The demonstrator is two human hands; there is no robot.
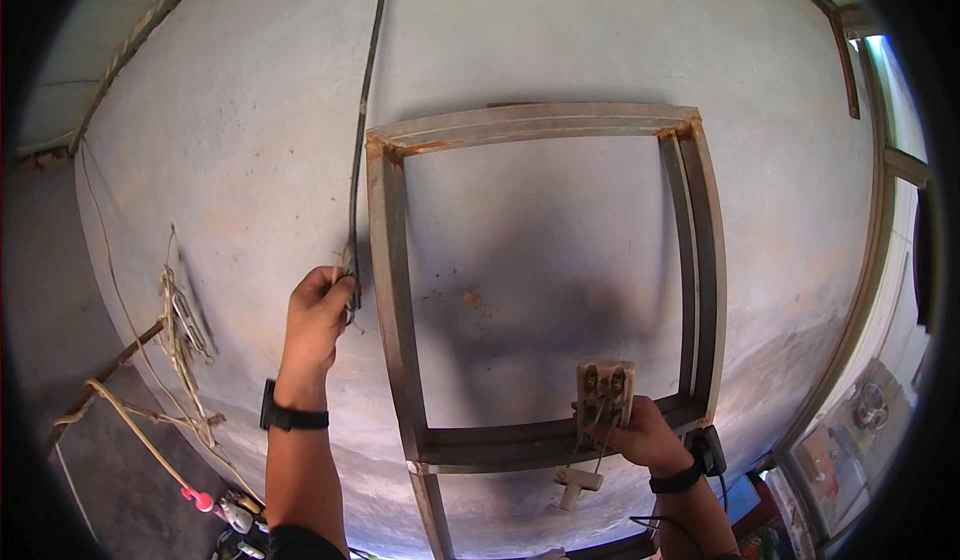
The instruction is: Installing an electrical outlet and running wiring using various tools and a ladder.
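My left hand (320,315), a dark watch on its wrist, pinches the lower end of a black cable (369,80) that runs down the wall from above. Short thin ends stick out around the fingertips. In my right hand (648,442) is a small, worn, pale electrical block (605,392) with dark metal terminals on its face, gripped at its lower part. Below it a pale T-shaped piece (578,482) appears to hang by thin wires. The block is in front of the lower right of a metal frame (545,447). The two hands are well apart.
The rectangular frame stands close against a pale wall (540,250). Cords hang in a bundle (178,325) on wooden sticks (120,355) at left. A pink-ended yellow hose (150,445) droops nearby. At right are a glazed window frame (875,240) and a black plug-like box (708,450).
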